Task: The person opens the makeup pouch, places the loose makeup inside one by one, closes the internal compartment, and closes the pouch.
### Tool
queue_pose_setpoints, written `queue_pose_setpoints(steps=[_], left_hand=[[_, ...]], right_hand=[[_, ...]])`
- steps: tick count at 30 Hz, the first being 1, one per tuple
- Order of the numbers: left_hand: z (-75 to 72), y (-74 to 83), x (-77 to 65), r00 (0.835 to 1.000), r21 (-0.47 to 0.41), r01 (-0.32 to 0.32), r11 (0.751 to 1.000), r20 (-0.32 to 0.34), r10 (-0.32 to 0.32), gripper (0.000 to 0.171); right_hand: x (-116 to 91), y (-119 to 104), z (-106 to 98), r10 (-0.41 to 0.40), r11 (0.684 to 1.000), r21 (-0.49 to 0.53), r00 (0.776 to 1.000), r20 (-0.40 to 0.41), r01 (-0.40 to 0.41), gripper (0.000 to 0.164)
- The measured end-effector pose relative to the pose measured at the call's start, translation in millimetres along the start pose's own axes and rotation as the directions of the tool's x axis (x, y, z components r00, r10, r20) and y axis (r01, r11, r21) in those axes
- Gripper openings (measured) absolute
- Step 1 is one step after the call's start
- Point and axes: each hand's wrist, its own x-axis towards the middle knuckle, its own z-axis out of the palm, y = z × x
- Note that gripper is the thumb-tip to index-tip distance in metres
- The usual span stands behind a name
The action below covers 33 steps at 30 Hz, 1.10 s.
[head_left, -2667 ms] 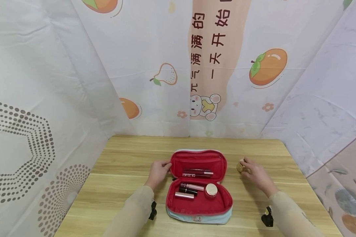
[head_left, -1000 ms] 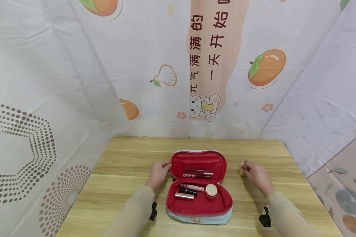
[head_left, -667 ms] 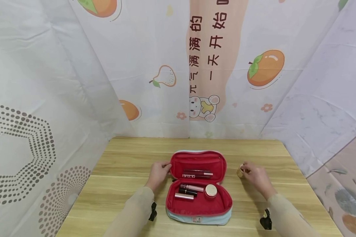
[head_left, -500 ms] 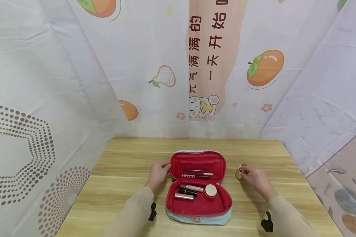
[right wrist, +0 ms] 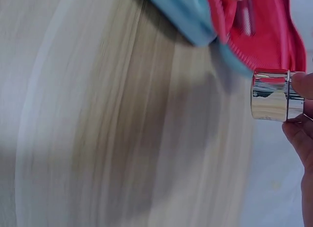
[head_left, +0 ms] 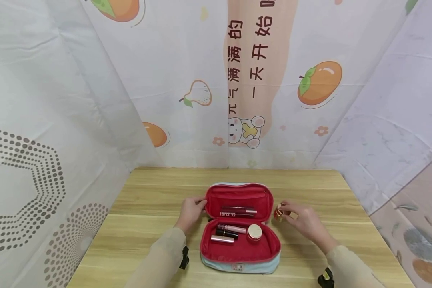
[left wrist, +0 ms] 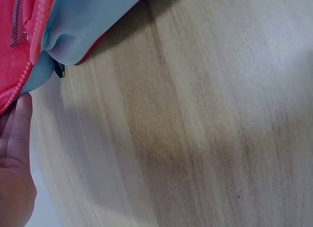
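An unzipped cosmetic bag [head_left: 237,256], light blue outside and red inside, lies on the table with its lid [head_left: 239,195] raised. At the lid's left edge, my left hand [head_left: 190,213] pinches the rim, some fingers hidden behind it in the left wrist view. My right hand [head_left: 304,219] holds a small shiny gold cosmetic jar [right wrist: 270,97] between thumb and fingers, just right of the lid. Inside the base sit a pale-lidded jar [head_left: 254,231], a pink tube [head_left: 236,229], a black tube [head_left: 226,234] and a pale pink tube [head_left: 222,239].
Slim dark and pink sticks [head_left: 238,212] sit in the lid's mesh pocket. The wooden table [head_left: 165,184] reaches back to a printed curtain [head_left: 187,132], with more cloth hanging at both sides.
My right hand has moved left with the gold jar, from farther out on the table to right beside the bag's lid. My left hand stays at the lid's edge.
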Motion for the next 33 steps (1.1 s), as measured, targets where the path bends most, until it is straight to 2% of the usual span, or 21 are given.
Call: queue_pose_setpoints(steps=[8, 13, 20, 33], left_hand=[[0.1, -1.5, 0.7, 1.0, -0.001, 0.0, 1.0, 0.0, 0.0, 0.02], [-0.4, -1.5, 0.5, 1.0, -0.006, -0.006, 1.0, 0.002, 0.006, 0.019], [-0.5, -1.7, 0.6, 1.0, 0.002, -0.004, 1.0, 0.0, 0.004, 0.02], [-1.0, 1.4, -0.5, 1.0, 0.004, 0.006, 1.0, 0.004, -0.006, 0.021]], right_hand=[[12.6, -28.6, -0.3, -0.049, 0.995, 0.085, 0.996, 0.07, 0.043, 0.034], [16.8, -43.9, 6.2, -0.135, 0.982, 0.139, 0.989, 0.066, 0.125, 0.034], [20.6, -64.2, 18.4, -0.289, 0.938, 0.213, 0.957, 0.038, 0.275, 0.036], [19.6, -90.3, 36.9, -0.432, 0.86, 0.313, 0.902, 0.029, 0.402, 0.038]])
